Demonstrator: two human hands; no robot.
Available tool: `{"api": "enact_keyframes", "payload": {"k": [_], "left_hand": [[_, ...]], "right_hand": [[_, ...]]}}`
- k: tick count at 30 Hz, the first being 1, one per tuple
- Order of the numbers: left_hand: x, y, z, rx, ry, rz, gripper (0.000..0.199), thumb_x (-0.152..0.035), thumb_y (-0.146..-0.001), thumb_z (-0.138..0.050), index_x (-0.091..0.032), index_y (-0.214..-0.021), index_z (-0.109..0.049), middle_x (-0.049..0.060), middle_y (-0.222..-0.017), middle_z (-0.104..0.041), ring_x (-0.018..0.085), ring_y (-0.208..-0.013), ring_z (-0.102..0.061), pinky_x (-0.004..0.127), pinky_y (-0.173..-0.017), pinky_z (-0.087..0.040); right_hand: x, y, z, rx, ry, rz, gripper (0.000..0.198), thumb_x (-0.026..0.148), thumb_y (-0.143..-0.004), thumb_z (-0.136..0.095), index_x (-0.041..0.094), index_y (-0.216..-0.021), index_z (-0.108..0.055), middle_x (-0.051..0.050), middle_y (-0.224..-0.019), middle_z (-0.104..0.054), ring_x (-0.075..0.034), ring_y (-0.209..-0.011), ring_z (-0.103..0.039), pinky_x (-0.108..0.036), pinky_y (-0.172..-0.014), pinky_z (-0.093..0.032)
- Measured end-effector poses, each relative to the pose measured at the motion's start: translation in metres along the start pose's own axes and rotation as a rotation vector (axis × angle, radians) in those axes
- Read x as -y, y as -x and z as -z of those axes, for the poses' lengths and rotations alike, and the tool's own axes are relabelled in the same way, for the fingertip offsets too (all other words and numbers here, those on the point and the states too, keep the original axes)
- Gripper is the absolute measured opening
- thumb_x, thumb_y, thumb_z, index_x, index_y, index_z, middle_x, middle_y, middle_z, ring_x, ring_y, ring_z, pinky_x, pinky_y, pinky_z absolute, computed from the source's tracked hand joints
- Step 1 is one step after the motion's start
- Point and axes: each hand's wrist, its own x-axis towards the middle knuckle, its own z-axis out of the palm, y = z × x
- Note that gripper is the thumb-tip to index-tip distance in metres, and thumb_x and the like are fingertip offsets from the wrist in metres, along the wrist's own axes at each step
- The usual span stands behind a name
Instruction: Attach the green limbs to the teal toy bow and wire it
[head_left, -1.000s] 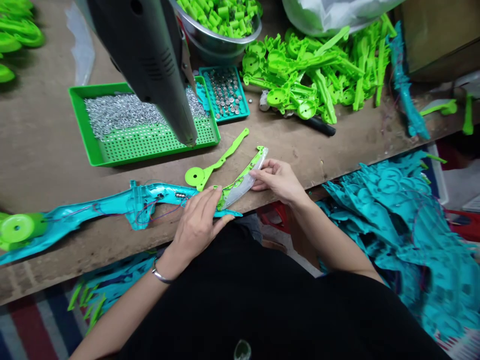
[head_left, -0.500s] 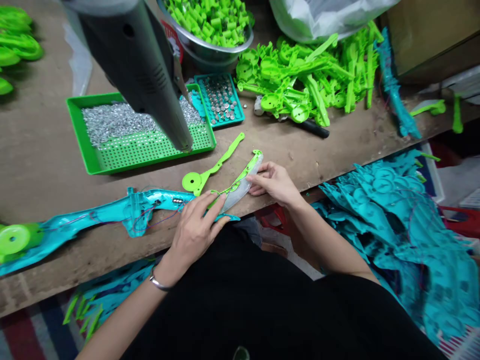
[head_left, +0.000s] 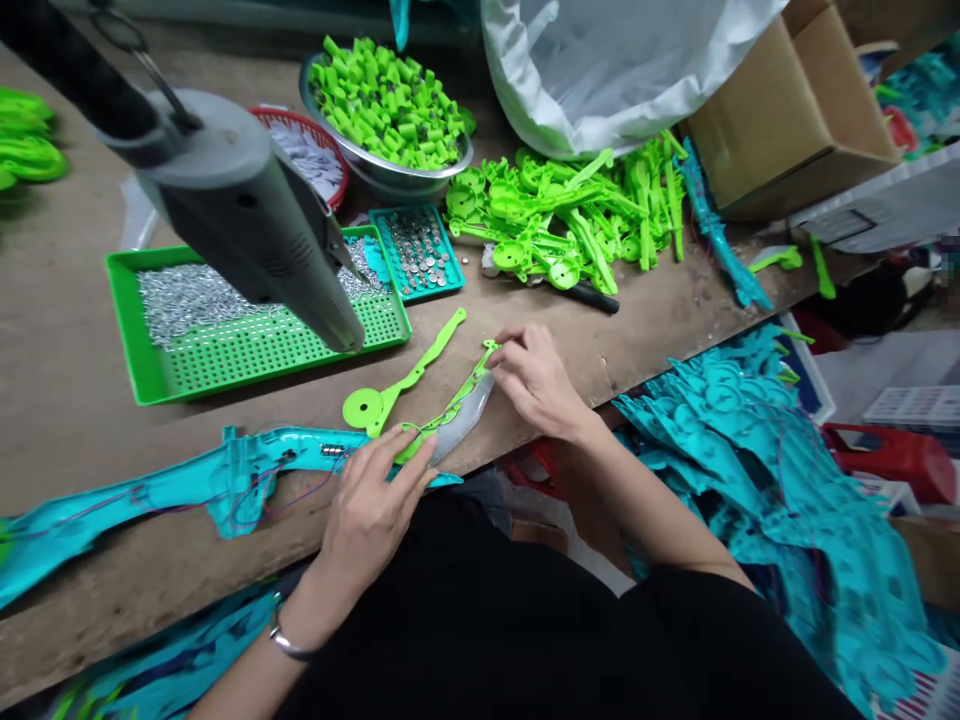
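A curved, clear plastic blade-like piece [head_left: 463,420] lies along a narrow green plastic strip [head_left: 452,405] at the bench's near edge. My left hand [head_left: 371,495] rests over the lower end, its thumb and fingers holding it against a blue plastic shell [head_left: 169,480]. At the upper end, my right hand [head_left: 541,385] has its fingertips pinched on the strip and the clear piece. Wires run inside the blue shell. Just beyond both hands lies a loose green arm with a round disc [head_left: 364,407].
A hanging electric screwdriver [head_left: 277,235] points down over a green tray [head_left: 262,375] of screws. Behind are a teal tray [head_left: 435,288] of small metal parts, a metal bowl [head_left: 405,180] of green pieces and piled green parts [head_left: 555,215]. Blue shells [head_left: 772,490] are heaped at right.
The view has shifted, so the bench sits lower and more to the left. My right hand has moved from the clear piece's side up to the strip's upper end. My left hand stays put.
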Motion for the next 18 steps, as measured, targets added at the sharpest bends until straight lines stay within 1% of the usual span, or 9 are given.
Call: {"api": "enact_keyframes", "payload": {"k": [1, 2, 5, 8, 13, 18], "left_hand": [[0.0, 0.0, 0.0, -0.001, -0.001, 0.0, 0.041, -0.016, -0.086, -0.068, -0.017, -0.126, -0.06, 0.014, -0.119, -0.065, 0.029, -0.116, -0.06, 0.045, -0.096, -0.053], [0.0, 0.0, -0.001, -0.001, -0.002, 0.001, 0.041, -0.016, -0.086, -0.068, -0.017, -0.126, -0.06, 0.014, -0.119, -0.065, 0.029, -0.116, -0.06, 0.045, -0.096, -0.053], [0.0, 0.002, -0.002, -0.01, -0.005, 0.002, 0.042, -0.016, -0.086, -0.068, -0.018, -0.127, -0.06, 0.014, -0.12, -0.064, 0.029, -0.117, -0.06, 0.045, -0.096, -0.052], [0.0, 0.003, -0.002, -0.012, -0.007, 0.005, 0.043, -0.015, -0.086, -0.068, -0.019, -0.128, -0.059, 0.013, -0.121, -0.064, 0.028, -0.118, -0.06, 0.044, -0.097, -0.052], [0.0, 0.004, -0.002, -0.015, 0.01, 0.009, 0.043, -0.016, -0.086, -0.068, -0.019, -0.128, -0.059, 0.013, -0.121, -0.064, 0.029, -0.119, -0.059, 0.044, -0.097, -0.052], [0.0, 0.004, -0.003, -0.018, 0.018, 0.012, 0.043, -0.015, -0.087, -0.068, -0.019, -0.128, -0.059, 0.013, -0.122, -0.064, 0.029, -0.12, -0.059, 0.045, -0.097, -0.052]], "right_hand": [[0.002, -0.002, 0.002, 0.06, 0.044, 0.073, 0.018, 0.021, -0.09, -0.048, 0.019, -0.091, -0.066, -0.011, -0.115, -0.058, -0.026, -0.105, -0.051, -0.046, -0.094, -0.041], [0.003, -0.003, 0.002, 0.117, 0.079, 0.111, 0.021, 0.02, -0.09, -0.046, 0.019, -0.09, -0.067, -0.011, -0.118, -0.057, -0.026, -0.105, -0.049, -0.046, -0.094, -0.039], [0.006, -0.006, 0.002, 0.219, 0.157, 0.135, 0.021, 0.018, -0.087, -0.047, 0.019, -0.085, -0.068, -0.01, -0.122, -0.057, -0.026, -0.103, -0.047, -0.045, -0.09, -0.035], [0.007, -0.008, 0.0, 0.252, 0.192, 0.173, 0.02, 0.016, -0.085, -0.047, 0.019, -0.08, -0.066, -0.01, -0.122, -0.058, -0.026, -0.104, -0.045, -0.043, -0.088, -0.033], [0.007, -0.012, -0.001, 0.276, 0.238, 0.26, 0.017, 0.018, -0.083, -0.049, 0.018, -0.079, -0.065, -0.011, -0.125, -0.058, -0.027, -0.106, -0.044, -0.043, -0.089, -0.032], [0.005, -0.012, -0.003, 0.287, 0.223, 0.294, 0.021, 0.019, -0.084, -0.048, 0.019, -0.08, -0.068, -0.009, -0.131, -0.058, -0.027, -0.107, -0.044, -0.044, -0.091, -0.031]]}}
